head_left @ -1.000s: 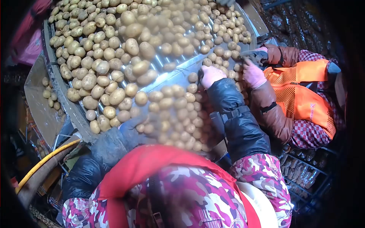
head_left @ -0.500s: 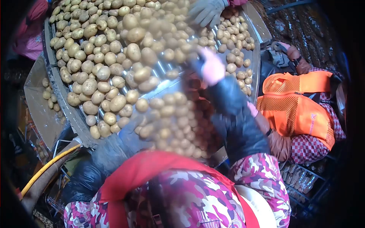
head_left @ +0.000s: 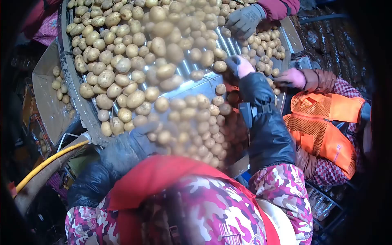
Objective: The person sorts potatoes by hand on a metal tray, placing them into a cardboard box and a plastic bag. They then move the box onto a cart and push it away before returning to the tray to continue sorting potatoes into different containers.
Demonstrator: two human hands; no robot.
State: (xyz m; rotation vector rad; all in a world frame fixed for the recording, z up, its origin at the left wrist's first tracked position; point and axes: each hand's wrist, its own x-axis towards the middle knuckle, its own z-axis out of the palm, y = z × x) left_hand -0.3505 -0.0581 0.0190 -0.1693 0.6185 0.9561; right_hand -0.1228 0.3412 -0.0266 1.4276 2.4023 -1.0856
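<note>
A metal roller table [head_left: 185, 86] carries a dense, crowded layer of potatoes [head_left: 135, 98].

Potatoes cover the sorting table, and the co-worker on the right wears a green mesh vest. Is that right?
Not quite. The head view shows that the vest on the co-worker is orange, not green. Potatoes do cover the sorting table, and that co-worker is on the right.

Dim surroundings. Yellow hose [head_left: 49, 162] runs off the sorting table's [head_left: 90, 122] left edge. Wire crate [head_left: 326, 204] on floor, lower right.
</note>
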